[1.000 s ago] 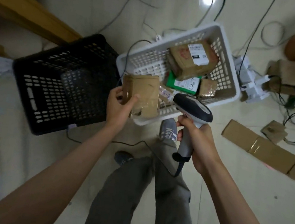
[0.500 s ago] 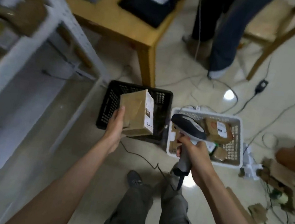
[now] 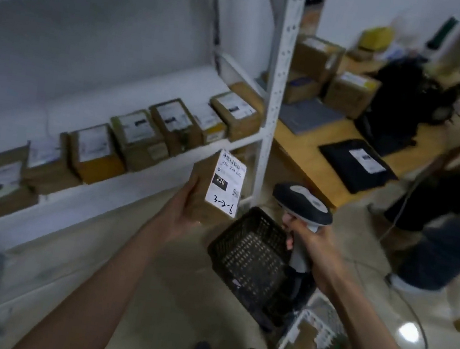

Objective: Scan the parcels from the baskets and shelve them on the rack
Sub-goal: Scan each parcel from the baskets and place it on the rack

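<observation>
Brown cardboard parcel (image 3: 201, 197), a small upright box, shows a white shipping label on its facing side: a barcode at the top, a black block reading "220", and "3-2-6" handwritten at the bottom. The left hand (image 3: 180, 211) holds it from below and from the left side, fingers wrapped round the box, up in the air in front of the white metal rack (image 3: 278, 71), just below the edge of the shelf with the row of shelved cardboard parcels (image 3: 139, 135). Those boxes stand side by side with their labels up. The right hand (image 3: 306, 240) grips the handle of the grey and black handheld barcode scanner (image 3: 302, 205), whose head points toward the held box, a little apart from it.

On the floor between the arms sits the black perforated plastic basket (image 3: 246, 259); nothing can be made out inside it. Beside it, lower right, the white perforated plastic basket (image 3: 294, 331) holds brown parcels and something green, all blurred.

Half a second ago the view looked down at both baskets and the floor; now it has swung up to the rack, the box has risen with the left hand, and its label faces the camera.
</observation>
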`<action>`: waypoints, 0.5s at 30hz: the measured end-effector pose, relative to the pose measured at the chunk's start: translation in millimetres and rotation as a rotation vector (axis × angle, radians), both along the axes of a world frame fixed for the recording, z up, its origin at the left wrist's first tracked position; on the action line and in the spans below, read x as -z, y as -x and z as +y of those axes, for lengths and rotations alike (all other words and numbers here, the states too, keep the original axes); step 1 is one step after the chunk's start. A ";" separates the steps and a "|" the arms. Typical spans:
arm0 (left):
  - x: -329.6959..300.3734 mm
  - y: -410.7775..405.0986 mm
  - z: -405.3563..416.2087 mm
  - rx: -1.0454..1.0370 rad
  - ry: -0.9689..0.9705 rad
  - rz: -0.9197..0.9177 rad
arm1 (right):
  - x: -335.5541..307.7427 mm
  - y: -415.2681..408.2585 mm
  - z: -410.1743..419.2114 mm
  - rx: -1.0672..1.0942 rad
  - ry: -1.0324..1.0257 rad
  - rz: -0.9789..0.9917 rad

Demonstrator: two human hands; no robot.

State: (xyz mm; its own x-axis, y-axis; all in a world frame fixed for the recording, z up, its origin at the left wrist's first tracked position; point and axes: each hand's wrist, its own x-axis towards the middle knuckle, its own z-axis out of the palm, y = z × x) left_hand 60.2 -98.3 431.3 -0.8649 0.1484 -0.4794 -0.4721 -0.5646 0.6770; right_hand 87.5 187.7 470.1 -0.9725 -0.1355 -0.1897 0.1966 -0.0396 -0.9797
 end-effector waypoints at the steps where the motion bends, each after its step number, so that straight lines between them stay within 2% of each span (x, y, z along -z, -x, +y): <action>1: -6.8 -0.3 -6.6 -0.035 -0.015 0.008 | -8.3 5.4 -0.9 -0.054 -0.020 0.032; 4: -22.8 -2.3 -20.3 -0.089 0.014 0.079 | -30.9 15.6 -2.0 -0.183 -0.044 0.093; 10: -43.9 -16.2 -12.8 -0.226 0.283 0.261 | -69.4 24.6 -12.9 -0.347 -0.034 0.075; 15: -63.1 -25.2 -6.9 -0.344 0.284 0.349 | -101.6 28.5 -24.3 -0.429 0.024 0.058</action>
State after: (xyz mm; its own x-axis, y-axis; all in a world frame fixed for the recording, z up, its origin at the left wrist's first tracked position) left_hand 85.4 -105.3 494.4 -0.9550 -0.2636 -0.1363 -0.0139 -0.4191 0.9078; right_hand 59.1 163.4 571.7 -0.8362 -0.5334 -0.1278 0.1445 0.0105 -0.9894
